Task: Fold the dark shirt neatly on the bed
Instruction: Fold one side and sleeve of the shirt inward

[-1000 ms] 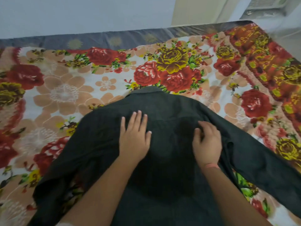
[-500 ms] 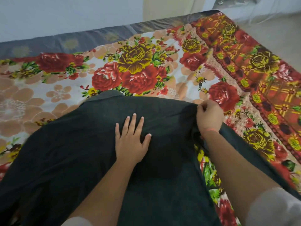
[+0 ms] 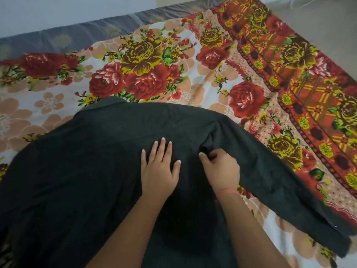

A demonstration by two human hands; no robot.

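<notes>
The fingers (image 3: 161, 149) of the left hand (image 3: 159, 171) were straight and spread apart, pressed flat, palm down, on the middle of the dark shirt (image 3: 87, 171). Just beside it, the fingers (image 3: 207, 159) of the right hand (image 3: 221, 167) were curled in, and thumb and fingertips pinched a small fold of the shirt's cloth where the body of the garment meets the sleeve (image 3: 289, 190). The two hands were near each other but apart. A thin pink band (image 3: 227, 191) circled the right wrist, and both bare forearms reached in from the bottom of the view. The shirt lay spread out on the bed (image 3: 81, 33), filling most of the lower half of the view, its collar (image 3: 108, 102) pointing away from the person. From the pinched fold, the sleeve ran down towards the lower right corner, lying on the floral bedsheet (image 3: 212, 89), with its cuff end near the right edge of the view. The left part of the shirt spread broadly out to the left edge; its outline there was too dark to make out. The bedsheet was white and peach with large red and yellow roses, and a red and yellow patterned border ran down its right side. The far edge of the bed showed as a grey strip, with a pale wall (image 3: 58, 8) behind it and pale floor (image 3: 318, 20) at the upper right.
</notes>
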